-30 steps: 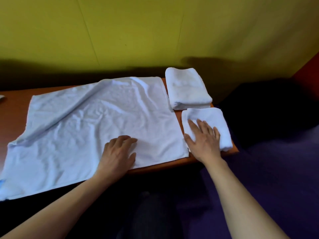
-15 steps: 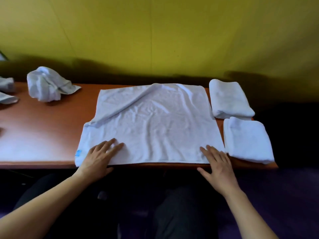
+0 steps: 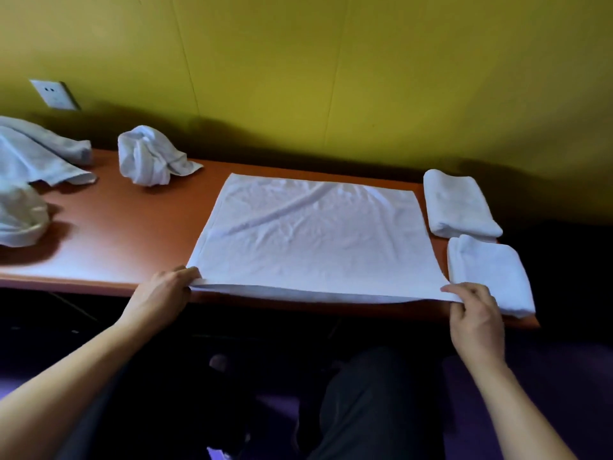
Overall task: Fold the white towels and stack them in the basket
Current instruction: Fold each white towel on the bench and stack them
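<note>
A white towel (image 3: 318, 237) lies spread flat on the orange-brown table (image 3: 132, 227), its near edge at the table's front edge. My left hand (image 3: 162, 293) pinches the towel's near left corner. My right hand (image 3: 474, 313) pinches the near right corner, which is raised slightly off the table. Two folded white towels sit at the table's right end, one at the back (image 3: 459, 204) and one in front (image 3: 491, 273). No basket is in view.
A crumpled white towel (image 3: 151, 157) sits at the back of the table, left of centre. More loose towels (image 3: 30, 154) and a bundled one (image 3: 20, 217) lie at the far left. A yellow wall with a socket (image 3: 54, 94) stands behind. My legs are below the table's edge.
Both hands went from lying flat on the towel's near edge to pinching its two near corners. The far fold has been smoothed, and the view has shifted left.
</note>
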